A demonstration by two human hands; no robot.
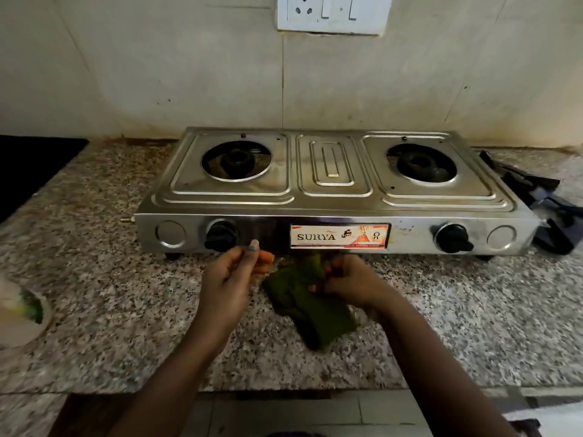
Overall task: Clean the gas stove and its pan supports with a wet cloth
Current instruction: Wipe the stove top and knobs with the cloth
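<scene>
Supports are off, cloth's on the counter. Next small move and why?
Probably lift the green cloth with the right hand, which already pinches its edge, and bring it to the stove top. The burners sit bare, the pan supports lie on the counter to the right, and the left hand holds nothing.

Speckled granite desk (441, 310) meets a pale tiled wall (157, 74); white switch plate (334, 12) high on that wall; dim light.
</scene>
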